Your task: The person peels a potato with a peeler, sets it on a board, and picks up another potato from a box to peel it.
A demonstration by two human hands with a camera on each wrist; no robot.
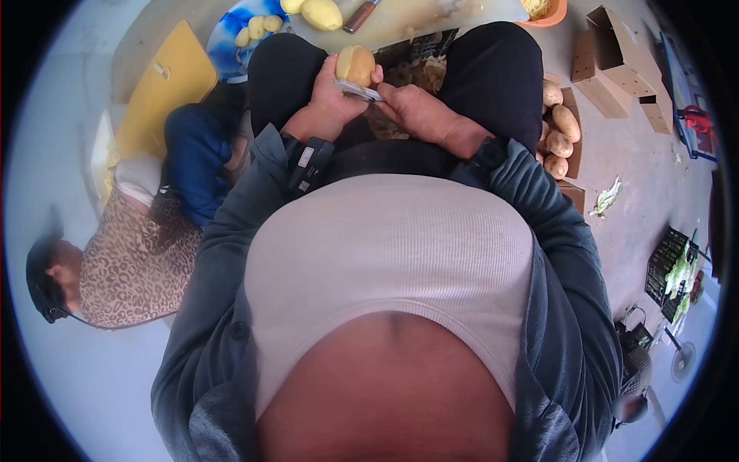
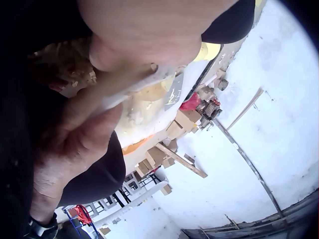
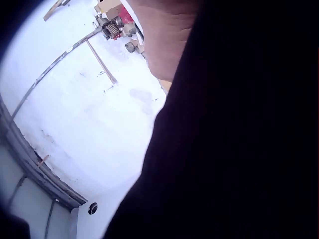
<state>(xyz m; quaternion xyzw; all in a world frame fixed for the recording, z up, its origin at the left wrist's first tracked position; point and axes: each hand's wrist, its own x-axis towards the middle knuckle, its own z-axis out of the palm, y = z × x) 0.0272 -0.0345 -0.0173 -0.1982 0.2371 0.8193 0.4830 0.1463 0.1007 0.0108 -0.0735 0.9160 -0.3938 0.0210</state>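
A partly peeled potato (image 1: pixel 356 66), pale on its left side and brown on its right, is held up by the left hand (image 1: pixel 336 96) between the knees. The right hand (image 1: pixel 422 112) grips a peeler (image 1: pixel 359 91) whose metal end lies just below the potato. In the left wrist view the left hand (image 2: pixel 149 30) fills the top, and the right hand (image 2: pixel 75 154) holds the blurred tool from below. Only part of the right hand (image 3: pixel 162 35) shows in the right wrist view; a dark sleeve or cloth covers much of it.
Peeled potatoes (image 1: pixel 322 14) and a knife (image 1: pixel 360 15) lie on a board ahead, beside a blue-and-white basin (image 1: pixel 223 46). Unpeeled potatoes (image 1: pixel 560 143) are in a box right of the right knee. An orange bowl (image 1: pixel 548 15) holds shreds. Another person (image 1: pixel 142 254) sits at left.
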